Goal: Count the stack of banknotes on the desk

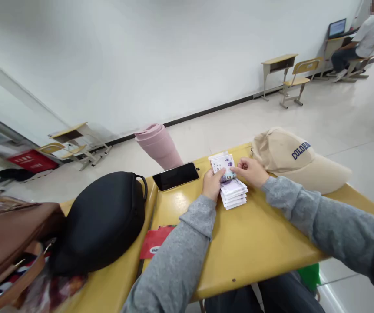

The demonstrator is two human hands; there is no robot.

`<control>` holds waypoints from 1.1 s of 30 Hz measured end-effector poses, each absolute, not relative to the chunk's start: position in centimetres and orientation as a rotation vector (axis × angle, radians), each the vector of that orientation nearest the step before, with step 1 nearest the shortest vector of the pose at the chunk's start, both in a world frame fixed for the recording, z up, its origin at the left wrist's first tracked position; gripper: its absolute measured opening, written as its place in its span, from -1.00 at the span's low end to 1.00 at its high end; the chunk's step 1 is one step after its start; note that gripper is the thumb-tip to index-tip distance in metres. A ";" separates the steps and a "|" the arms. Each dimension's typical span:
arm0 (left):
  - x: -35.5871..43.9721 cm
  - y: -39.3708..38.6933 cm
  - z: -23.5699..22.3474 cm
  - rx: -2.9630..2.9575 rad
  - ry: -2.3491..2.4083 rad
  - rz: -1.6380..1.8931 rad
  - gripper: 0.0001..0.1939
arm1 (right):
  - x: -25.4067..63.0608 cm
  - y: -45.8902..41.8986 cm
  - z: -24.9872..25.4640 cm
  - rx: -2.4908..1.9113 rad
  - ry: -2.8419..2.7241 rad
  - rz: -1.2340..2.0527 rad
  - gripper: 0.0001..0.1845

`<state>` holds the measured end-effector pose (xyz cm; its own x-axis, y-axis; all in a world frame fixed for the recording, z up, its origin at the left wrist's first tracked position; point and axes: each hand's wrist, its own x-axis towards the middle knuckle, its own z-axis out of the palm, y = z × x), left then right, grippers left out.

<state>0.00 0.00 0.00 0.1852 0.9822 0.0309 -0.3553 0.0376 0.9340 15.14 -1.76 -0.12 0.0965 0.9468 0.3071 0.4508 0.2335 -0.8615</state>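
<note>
Left hand (213, 183), center of frame: clamped on a small wad of printed paper slips (222, 164), thumb on top. Right hand (251, 171), just right of it: thumb and index fingertips together at the wad's right edge; can't tell if they pinch a slip. Stack of folded slips (234, 195) on the yellow desk (239, 243), directly below the wad in frame, overlapping it in view. Beige cap (287, 154) right of the right hand, dark lettering on front. Dark-screened phone (176, 176) left of the left hand, lying on the desk; pink tumbler (159, 145) just above it in frame, tilted in view. Red packet (156, 241) lower center-left, partly behind the left sleeve. Black case (104, 221) further left, brown bag (14, 243) at left edge. Seated person (365, 39) upper right, near a screen.
</note>
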 end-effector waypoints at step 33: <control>0.3 -0.1 0.8 0.854 0.800 1.329 -0.74 | 15.0 -2.0 -0.1 -0.973 -1.280 0.999 -0.68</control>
<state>0.26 -0.07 0.84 0.0803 0.9967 -0.0091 -0.4745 0.0462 0.8790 14.99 -1.97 -0.07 0.0310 0.9582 0.2843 -0.0427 0.2854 -0.9575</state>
